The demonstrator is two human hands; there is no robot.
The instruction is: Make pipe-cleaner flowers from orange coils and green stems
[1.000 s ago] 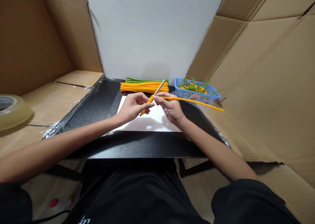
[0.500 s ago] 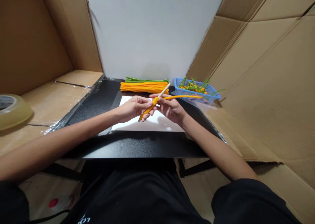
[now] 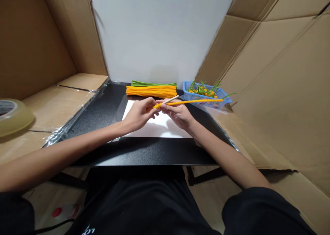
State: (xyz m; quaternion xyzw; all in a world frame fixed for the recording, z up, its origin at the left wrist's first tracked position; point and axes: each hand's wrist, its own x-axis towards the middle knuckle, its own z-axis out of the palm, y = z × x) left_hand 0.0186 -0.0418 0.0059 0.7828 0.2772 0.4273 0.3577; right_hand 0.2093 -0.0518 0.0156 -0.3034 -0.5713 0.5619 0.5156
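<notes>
My left hand (image 3: 140, 114) is closed around a thin pale stick (image 3: 170, 99) where orange pipe cleaner is wound on it, covering most of the winding. Close beside it, my right hand (image 3: 180, 115) pinches the orange pipe cleaner (image 3: 201, 101) near the coil. Its loose end sticks out to the right, toward the blue basket. The stick's bare tip points up and right between the hands. Both hands are over a white sheet (image 3: 157, 130) on the black table (image 3: 139, 152).
Behind the hands lie an orange pipe cleaner bundle (image 3: 152, 91) and a green one (image 3: 154, 84). A blue basket (image 3: 201, 96) at the back right holds orange and green pieces. A tape roll (image 3: 23, 116) rests at far left. Cardboard walls (image 3: 288, 90) stand at both sides.
My left hand has turned over the wound part and now hides most of it. The stick has tilted flatter, and the pipe cleaner's loose end reaches further right.
</notes>
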